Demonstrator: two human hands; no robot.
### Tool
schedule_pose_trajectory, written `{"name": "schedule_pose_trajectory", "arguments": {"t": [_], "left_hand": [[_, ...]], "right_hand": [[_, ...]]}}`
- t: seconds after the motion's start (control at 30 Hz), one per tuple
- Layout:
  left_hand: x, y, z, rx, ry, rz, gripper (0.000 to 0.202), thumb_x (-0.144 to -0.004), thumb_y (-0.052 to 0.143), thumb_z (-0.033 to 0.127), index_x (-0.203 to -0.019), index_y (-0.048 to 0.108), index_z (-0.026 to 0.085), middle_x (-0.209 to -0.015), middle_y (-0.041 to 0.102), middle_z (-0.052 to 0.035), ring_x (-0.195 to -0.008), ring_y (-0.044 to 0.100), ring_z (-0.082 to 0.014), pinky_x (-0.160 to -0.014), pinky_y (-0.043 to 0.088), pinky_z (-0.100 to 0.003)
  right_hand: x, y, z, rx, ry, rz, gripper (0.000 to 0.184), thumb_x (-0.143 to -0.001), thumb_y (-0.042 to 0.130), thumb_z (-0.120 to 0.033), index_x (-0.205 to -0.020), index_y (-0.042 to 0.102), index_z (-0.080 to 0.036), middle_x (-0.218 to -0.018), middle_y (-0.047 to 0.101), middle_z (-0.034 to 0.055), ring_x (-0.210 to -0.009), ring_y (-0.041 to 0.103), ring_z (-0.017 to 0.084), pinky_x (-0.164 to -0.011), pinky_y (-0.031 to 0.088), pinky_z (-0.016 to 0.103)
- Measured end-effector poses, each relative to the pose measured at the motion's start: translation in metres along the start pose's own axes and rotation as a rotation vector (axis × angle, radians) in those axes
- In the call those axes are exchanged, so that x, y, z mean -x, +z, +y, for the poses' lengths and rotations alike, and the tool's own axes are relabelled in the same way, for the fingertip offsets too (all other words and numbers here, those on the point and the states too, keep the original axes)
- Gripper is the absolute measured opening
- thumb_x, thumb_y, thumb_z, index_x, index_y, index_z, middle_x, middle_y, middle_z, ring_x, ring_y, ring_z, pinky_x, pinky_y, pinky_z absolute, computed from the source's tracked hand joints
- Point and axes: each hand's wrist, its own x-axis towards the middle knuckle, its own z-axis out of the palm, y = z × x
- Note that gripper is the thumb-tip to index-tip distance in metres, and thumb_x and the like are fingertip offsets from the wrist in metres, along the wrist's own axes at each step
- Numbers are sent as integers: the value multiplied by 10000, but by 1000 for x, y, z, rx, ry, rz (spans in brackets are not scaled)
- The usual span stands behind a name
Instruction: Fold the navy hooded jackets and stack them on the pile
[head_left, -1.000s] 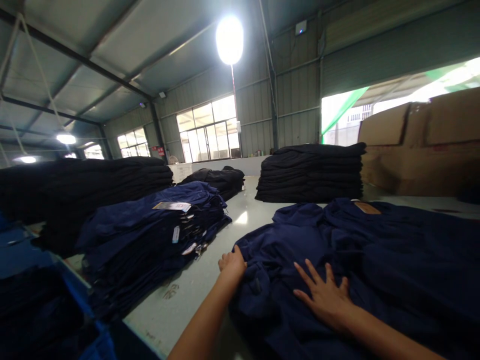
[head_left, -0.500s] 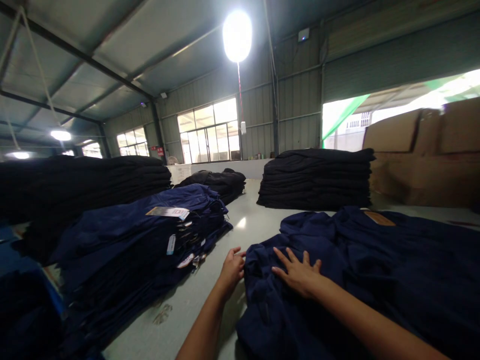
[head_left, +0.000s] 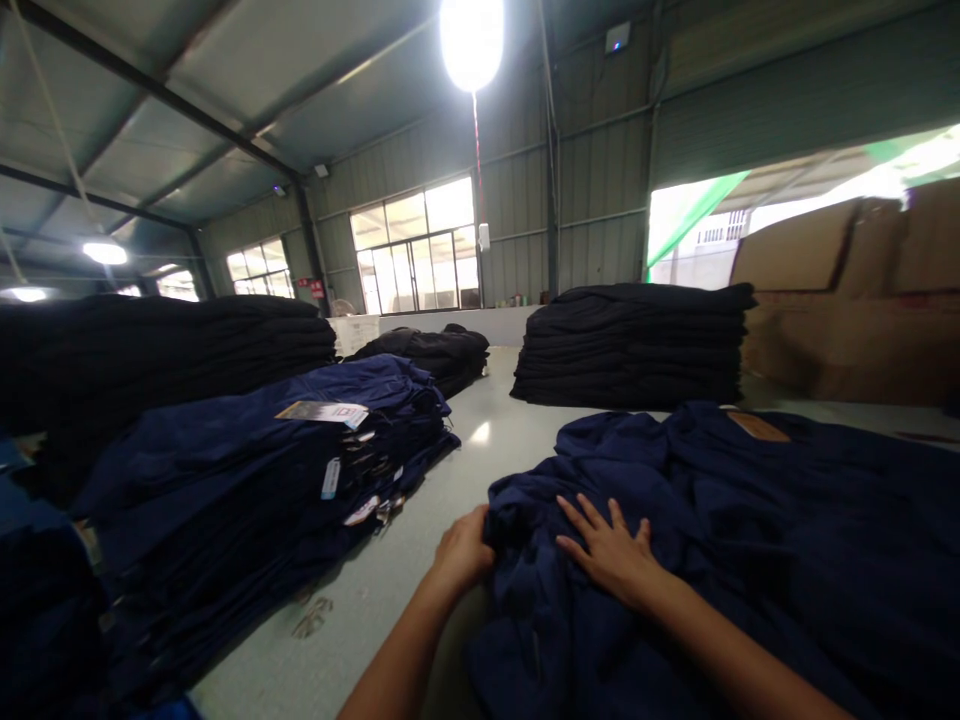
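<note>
A navy blue garment (head_left: 750, 540) with a tan leather patch (head_left: 757, 426) lies spread on the pale table (head_left: 420, 560) in front of me. My right hand (head_left: 611, 552) lies flat on its left part, fingers spread. My left hand (head_left: 465, 550) is at the garment's left edge with its fingers curled onto the cloth.
To the left stands a stack of folded navy garments with paper tags (head_left: 255, 480). Tall stacks of black garments sit at far left (head_left: 165, 350), centre back (head_left: 431, 355) and behind the spread garment (head_left: 634, 345). Cardboard boxes (head_left: 855, 300) are at the right.
My right hand slid left across the garment towards its edge. My left hand opened briefly, then closed on the cloth edge again. The view has shifted slightly.
</note>
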Motion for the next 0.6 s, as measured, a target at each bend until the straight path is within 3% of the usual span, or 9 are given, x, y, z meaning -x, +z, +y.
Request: {"name": "schedule_pose_trajectory", "arguments": {"t": [0.07, 0.13, 0.2, 0.27, 0.33, 0.43, 0.53, 0.6], "left_hand": [[-12, -21, 7, 4, -55, 223, 458, -651, 538, 17, -1053, 597, 227, -1023, 627, -76, -976, 580, -277, -846, 421, -370], [-27, -39, 14, 47, -37, 393, 464, -739, 447, 18, -1167, 515, 186, -1128, 561, -112, -1050, 536, -259, -913, 383, -377], [-42, -48, 19, 105, 11, 462, 483, -804, 439, 71, -1279, 393, 148, -1165, 531, -127, -1064, 525, -226, -936, 380, -339], [-51, -42, 21, 152, 59, 432, 564, -782, 550, 134, -1310, 353, 128, -1173, 538, -127, -1066, 532, -213, -930, 398, -297], [-51, -26, 20, 155, 77, 333, 753, -659, 689, 142, -1331, 349, 133, -1260, 493, -147, -1140, 497, -244, -946, 395, -297], [-39, 1, 11, 0, -54, 171, 991, -566, 736, 129, -1418, 236, 201, -1393, 329, -207, -1209, 428, -356, -955, 375, -427], [-30, 13, 2, -134, -184, 48, 893, -652, 644, 110, -1424, 232, 286, -1238, 495, -199, -1037, 566, -383, -847, 419, -496], [-30, 12, -1, -63, -144, 48, 833, -670, 580, 57, -1410, 279, 291, -1092, 600, -153, -958, 614, -344, -817, 444, -457]], "right_hand": [[3, -2, 1, -35, -16, 4, 670, -803, 190, -695, -1412, 116, -424, -1523, 129, -30, -1354, 52, 398, -1001, 82, 693], [5, -3, 0, -57, -45, -5, 681, -794, 203, -707, -1410, 112, -431, -1523, 127, -31, -1353, 50, 401, -995, 84, 701], [7, -1, -2, -54, -74, -19, 686, -780, 239, -719, -1401, 127, -450, -1522, 124, -42, -1350, 30, 411, -985, 66, 717], [8, 1, -4, -42, -87, -23, 688, -769, 270, -724, -1392, 145, -463, -1522, 118, -47, -1347, 10, 417, -978, 47, 726], [8, 2, -5, -35, -83, -30, 693, -758, 277, -736, -1387, 161, -469, -1523, 114, -44, -1344, -8, 424, -976, 30, 727], [7, 3, -3, -42, -85, -65, 721, -739, 249, -767, -1388, 157, -466, -1524, 106, -40, -1339, -37, 428, -981, 15, 719], [6, 3, -2, -54, -79, -59, 759, -728, 247, -779, -1398, 110, -451, -1528, 63, -33, -1332, -60, 435, -984, 15, 715], [6, 3, -3, -52, -96, -27, 749, -738, 279, -760, -1397, 91, -458, -1528, 25, -44, -1329, -93, 427, -983, 11, 715]]}}
